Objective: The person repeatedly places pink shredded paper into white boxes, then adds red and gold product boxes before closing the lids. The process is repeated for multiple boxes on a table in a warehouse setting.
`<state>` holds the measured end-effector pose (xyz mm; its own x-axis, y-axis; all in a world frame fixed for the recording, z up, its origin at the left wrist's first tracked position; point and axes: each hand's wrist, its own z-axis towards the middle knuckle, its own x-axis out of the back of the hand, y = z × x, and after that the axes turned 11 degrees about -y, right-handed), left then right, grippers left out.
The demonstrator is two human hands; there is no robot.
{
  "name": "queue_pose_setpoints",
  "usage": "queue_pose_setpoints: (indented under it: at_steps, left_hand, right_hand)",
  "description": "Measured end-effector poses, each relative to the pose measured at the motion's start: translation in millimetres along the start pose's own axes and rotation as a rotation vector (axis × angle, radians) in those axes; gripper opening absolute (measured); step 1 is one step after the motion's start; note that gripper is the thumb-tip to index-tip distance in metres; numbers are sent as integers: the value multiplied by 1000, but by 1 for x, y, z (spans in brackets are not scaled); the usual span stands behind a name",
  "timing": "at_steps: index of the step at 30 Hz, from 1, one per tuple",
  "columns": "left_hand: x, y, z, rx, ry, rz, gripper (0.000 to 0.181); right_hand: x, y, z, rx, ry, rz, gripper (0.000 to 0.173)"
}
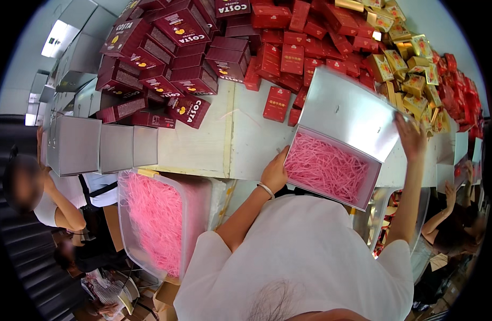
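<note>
A silver gift box [373,180] lies tilted at the table's front edge, close against my body, with its lid [346,108] raised on the far side. Pink shredded paper [326,166] covers the bottom of the box. My left hand [275,170] grips the box's left wall near the hinge side. At the lid's right edge is my right hand [412,136], slightly blurred, with its fingers on the rim. Just beyond the lid lie red snack cartons [277,103] in a loose heap.
Maroon Costa coffee boxes [182,24] pile up at the back left; gold floral boxes [414,85] at the back right. Closed silver boxes [78,144] stand at the left. A plastic tub [184,224] of pink shred sits below the table [202,148]. Other people work on both sides.
</note>
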<state>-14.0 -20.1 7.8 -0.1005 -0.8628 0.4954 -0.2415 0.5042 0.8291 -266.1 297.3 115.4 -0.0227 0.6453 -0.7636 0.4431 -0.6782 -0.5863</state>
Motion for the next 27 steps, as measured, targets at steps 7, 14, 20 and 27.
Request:
queue_pose_setpoints:
  at_steps: [7,14,20,27]
  left_hand:
    - [23,0,14,-36,-6,-186,57]
    - [201,-10,144,10,404,874,69]
    - [210,-58,172,-91,426,1160,55]
    - [248,-19,108,-268,310,757,55]
  right_hand:
    - [58,47,51,146,160,-352,54]
    - [70,110,-70,579,372,-1880,59]
    - [37,143,-115,141,394,-1816,66]
    - [49,113,-40,68,262,-1906,64]
